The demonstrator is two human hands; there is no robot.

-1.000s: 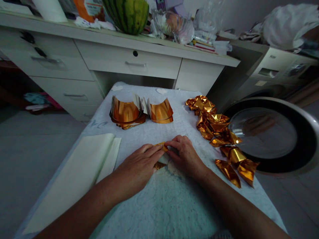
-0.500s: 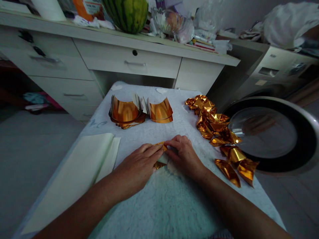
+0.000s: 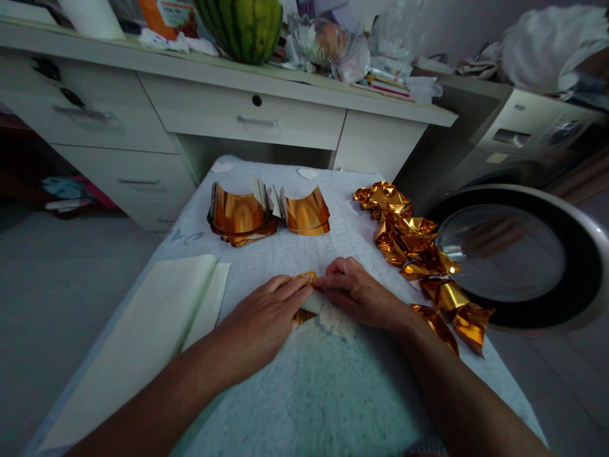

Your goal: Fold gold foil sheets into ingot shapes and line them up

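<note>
One gold-and-white foil sheet (image 3: 311, 304) lies part-folded beneath flat left hand (image 3: 268, 311), right hand (image 3: 359, 293) curled, grip unclear; finished-looking gold-foil shapes (image 3: 404, 236) rightward, unfolded gold-foil arcs (image 3: 238, 214) beyond.

Inside a home
A watermelon (image 3: 240, 28) is resting on a drawered surface (image 3: 304, 87); a washing machine (image 3: 533, 120) is standing beside it.

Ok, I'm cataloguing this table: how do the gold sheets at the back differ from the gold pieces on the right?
The gold sheets curl upward in two layered bunches; the gold pieces lie strung along the right side. The gold sheets look smooth, showing pale backs; the gold pieces are creased, some with pointed ends. Both are shiny and rest on the cloth.
</note>
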